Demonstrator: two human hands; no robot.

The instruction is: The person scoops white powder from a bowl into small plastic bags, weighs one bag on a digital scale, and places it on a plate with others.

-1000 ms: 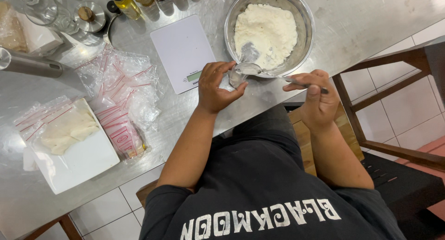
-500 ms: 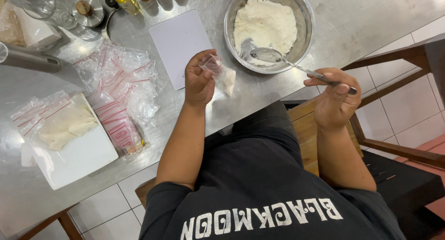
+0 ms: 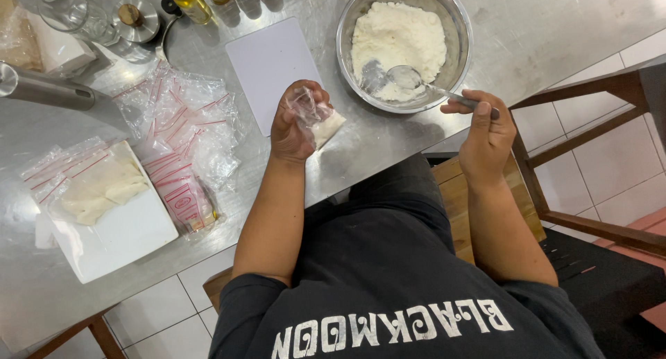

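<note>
My left hand (image 3: 291,126) grips a small clear plastic bag (image 3: 320,120) partly filled with white powder, held just above the steel table (image 3: 555,26). My right hand (image 3: 485,126) holds the handle of a metal spoon (image 3: 416,80), whose bowl rests inside a steel mixing bowl (image 3: 454,26) of white flour. The white flour (image 3: 399,36) is heaped in the middle of the bowl. A small white scale (image 3: 270,64) lies flat to the left of the bowl, just beyond my left hand.
A pile of empty clear zip bags (image 3: 184,133) lies left of my hand. A white tray (image 3: 118,237) holds filled bags (image 3: 94,185) at the near left. Bottles (image 3: 187,2) and glass jars (image 3: 83,19) stand at the far edge. A wooden chair frame (image 3: 590,144) is on my right.
My left hand carried the bag away from the bowl, leftward over the table by the scale. My right hand put the spoon back into the bowl after holding it at the bag.
</note>
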